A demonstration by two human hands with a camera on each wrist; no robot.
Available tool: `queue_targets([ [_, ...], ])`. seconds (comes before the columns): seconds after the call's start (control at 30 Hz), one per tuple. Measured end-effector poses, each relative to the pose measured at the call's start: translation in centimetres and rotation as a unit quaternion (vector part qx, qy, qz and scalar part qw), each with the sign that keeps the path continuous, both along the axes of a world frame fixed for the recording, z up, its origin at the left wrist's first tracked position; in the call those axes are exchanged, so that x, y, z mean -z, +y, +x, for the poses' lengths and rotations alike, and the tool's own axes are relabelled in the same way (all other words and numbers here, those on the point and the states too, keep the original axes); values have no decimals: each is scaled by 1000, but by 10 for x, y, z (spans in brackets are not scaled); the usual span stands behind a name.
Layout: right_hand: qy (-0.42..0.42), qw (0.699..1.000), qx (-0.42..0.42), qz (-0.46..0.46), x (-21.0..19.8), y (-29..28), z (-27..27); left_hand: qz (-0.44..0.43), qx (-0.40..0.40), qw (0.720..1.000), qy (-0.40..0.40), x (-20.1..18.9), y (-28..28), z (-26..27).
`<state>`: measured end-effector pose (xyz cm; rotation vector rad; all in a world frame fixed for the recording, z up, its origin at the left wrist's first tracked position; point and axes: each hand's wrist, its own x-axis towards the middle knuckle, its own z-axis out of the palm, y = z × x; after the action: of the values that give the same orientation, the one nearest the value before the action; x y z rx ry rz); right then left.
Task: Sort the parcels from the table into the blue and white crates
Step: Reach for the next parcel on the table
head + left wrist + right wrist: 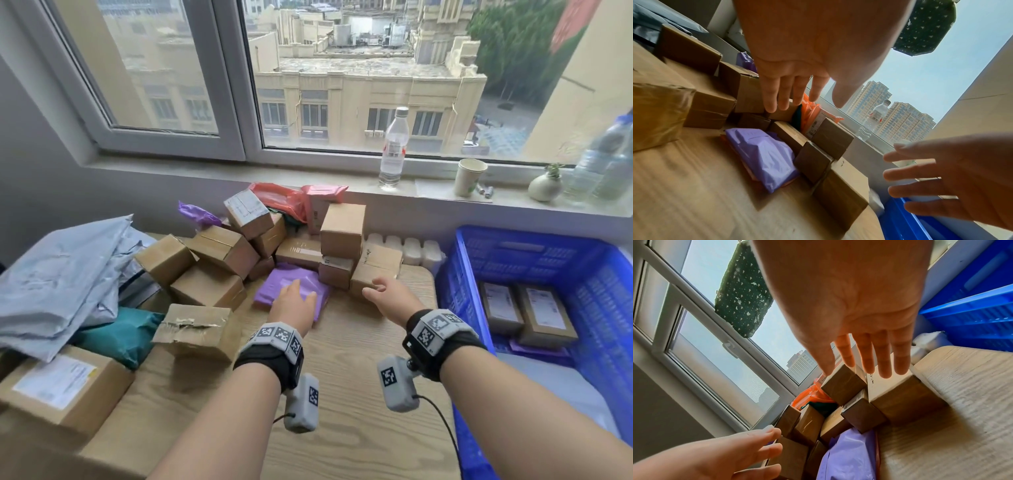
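The left hand (297,301) is held open, fingers straight, above a purple mailer bag (274,291) lying on the wooden table (342,394); contact cannot be told. To its right, the right hand (388,294) is spread open and empty beside a small cardboard box (368,279). More cardboard parcels (212,267) are heaped to the left and far side. At far right, labelled boxes (529,310) are seen inside the blue crate (609,308).

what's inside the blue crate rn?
In the blue crate: two brown boxes with white labels, side by side, resting partly on a purple mailer and a white sheet. Whatever lies beneath those, or by the near wall, is hidden.
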<state>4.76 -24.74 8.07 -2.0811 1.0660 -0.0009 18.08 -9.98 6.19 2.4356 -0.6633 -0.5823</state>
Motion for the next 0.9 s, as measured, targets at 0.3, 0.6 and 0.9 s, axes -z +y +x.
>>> queue_targets([
  [0.3, -5, 1000, 19, -6, 12, -48, 60, -35, 8, 999, 36, 3, -52, 55],
  [0.6, -20, 992, 126, 14, 28, -92, 127, -56, 90, 990, 95, 8, -128, 125],
  [0.9, -53, 988, 144, 8, 51, -108, 159, -103, 76, 978, 162, 33, -165, 145],
])
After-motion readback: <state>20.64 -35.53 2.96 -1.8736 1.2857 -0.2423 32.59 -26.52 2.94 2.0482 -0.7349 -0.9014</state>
